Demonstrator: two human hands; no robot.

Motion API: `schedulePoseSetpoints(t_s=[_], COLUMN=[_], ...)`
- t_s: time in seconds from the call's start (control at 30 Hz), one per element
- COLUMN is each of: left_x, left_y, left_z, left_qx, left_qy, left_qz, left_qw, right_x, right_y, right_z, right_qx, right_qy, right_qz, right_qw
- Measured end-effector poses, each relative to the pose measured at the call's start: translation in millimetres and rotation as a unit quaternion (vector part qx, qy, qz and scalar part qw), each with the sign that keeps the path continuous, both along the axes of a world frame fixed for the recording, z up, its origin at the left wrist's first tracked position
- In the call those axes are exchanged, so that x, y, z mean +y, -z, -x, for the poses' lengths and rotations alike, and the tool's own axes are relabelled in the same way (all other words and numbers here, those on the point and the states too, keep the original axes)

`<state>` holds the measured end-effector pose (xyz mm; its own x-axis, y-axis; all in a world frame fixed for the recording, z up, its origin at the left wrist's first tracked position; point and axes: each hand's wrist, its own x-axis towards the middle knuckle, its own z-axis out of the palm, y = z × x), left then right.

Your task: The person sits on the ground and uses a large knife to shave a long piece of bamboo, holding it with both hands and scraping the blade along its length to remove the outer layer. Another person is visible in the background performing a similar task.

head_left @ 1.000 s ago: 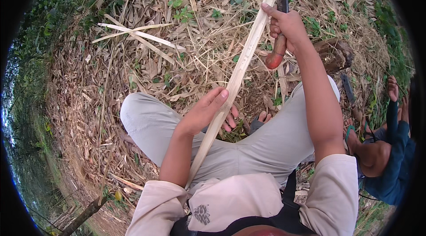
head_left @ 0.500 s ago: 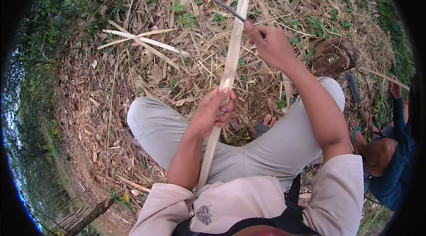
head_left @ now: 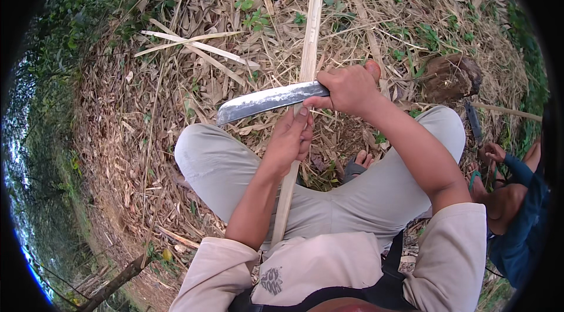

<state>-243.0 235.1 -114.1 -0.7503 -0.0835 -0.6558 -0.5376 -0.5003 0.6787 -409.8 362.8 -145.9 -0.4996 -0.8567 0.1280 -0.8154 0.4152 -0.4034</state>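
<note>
A person sits with knees apart on leaf-strewn ground [head_left: 117,136], both hands engaged. The strip [head_left: 311,36], pale, long and narrow, runs from the lap, between the knees, toward the far edge of the ground, where the border cuts it off. The left hand [head_left: 288,139] is closed around the strip just on the near side of the knife [head_left: 270,100], thumb uppermost. The right hand [head_left: 352,89] grips the knife by its handle [head_left: 373,68], of which the red end shows; its thumb reaches toward the left thumb, and contact between the two cannot be told. The blade lies across the strip, tip toward the ground's left side. Step in hand, as judged: working the strip with the blade; whether the edge bites is not discernible. The next move appears to call for a firm left grip, a steady blade angle and left fingers clear of the edge. Crossed strips [head_left: 200,49] lie toward the ground's far left corner, a log [head_left: 449,77] toward its right edge. Markings: a small dark print [head_left: 271,281] on the shirt [head_left: 335,271]; no label is discernible on knife or strip.
</note>
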Motion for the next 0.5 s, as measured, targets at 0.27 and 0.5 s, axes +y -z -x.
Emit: schedulePoseSetpoints(t_s=[0.27, 0.5], left_x=[2.0, -3.4], left_y=[7.4, -1.6], left_z=[-8.3, -23.9], left_qx=[-0.010, -0.035], left_qy=[-0.015, 0.045], left_qz=[-0.057, 0.006], left_qw=[0.998, 0.998], right_x=[2.8, -4.4], right_y=[6.5, 6.6], right_z=[58.3, 58.2], right_qx=[-0.058, 0.018], right_qy=[0.138, 0.083], right_qz=[-0.060, -0.040], right_qw=[0.987, 0.996])
